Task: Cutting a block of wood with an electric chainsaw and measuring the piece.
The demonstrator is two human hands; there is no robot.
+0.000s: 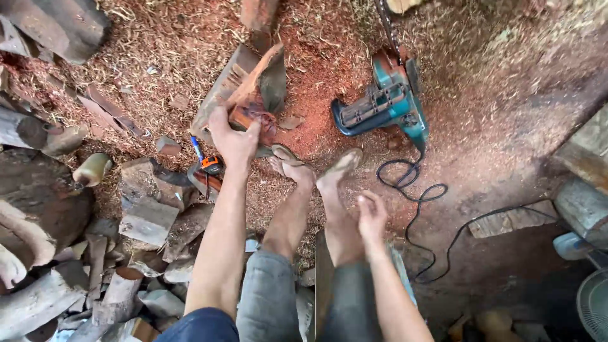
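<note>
At far left of the floor (pixel 506 126), cut logs and offcuts (pixel 145 215) lie heaped on red sawdust. Just right of the heap, a small orange-and-blue tool (pixel 209 163) rests beside the left forearm. The left hand (pixel 233 136) is closed around the near end of a reddish wood slab (pixel 244 88), which stands tilted on the sawdust ahead of the bare feet (pixel 316 171). The right hand (pixel 370 215) hangs loosely open near the right shin, holding nothing; motion blur hides finer detail. Further right, a teal electric chainsaw (pixel 386 104) lies on the floor, its black cord (pixel 424 202) looping close to the right foot.

Hazards, as judged: the slab is held by one hand only and could slip onto unprotected toes. The cord could snag a foot. Loose sawdust gives poor footing.
</note>
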